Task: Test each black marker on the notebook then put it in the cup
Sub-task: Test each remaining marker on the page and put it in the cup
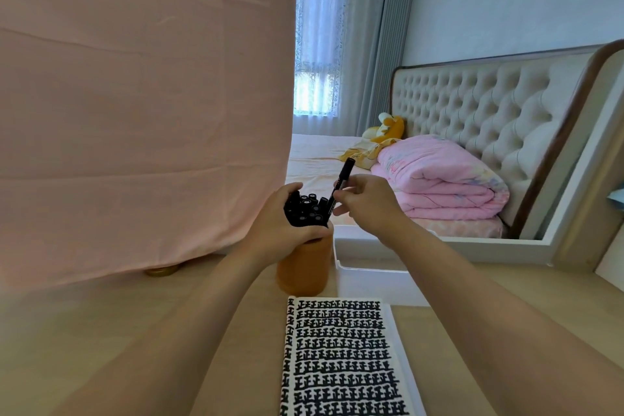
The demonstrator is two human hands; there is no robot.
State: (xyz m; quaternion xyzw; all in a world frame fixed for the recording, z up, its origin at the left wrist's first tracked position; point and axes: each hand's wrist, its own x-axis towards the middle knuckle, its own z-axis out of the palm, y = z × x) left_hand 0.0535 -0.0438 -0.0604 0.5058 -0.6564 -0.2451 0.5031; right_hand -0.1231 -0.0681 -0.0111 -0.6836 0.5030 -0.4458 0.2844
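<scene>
The notebook (341, 358) runs off the bottom edge. The left grip (280, 230) covers the cup (304, 270) rim and the lower part of the bundled markers (305, 209). Print on the raised marker (346, 172) is too small to read. At left, the pink cloth (135, 94) hides all but a gold base (162, 270).

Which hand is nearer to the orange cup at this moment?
Left. The left hand is at the top of the orange cup, holding the bundle of markers. The right hand is above and right of it, pinching one black marker.
</scene>
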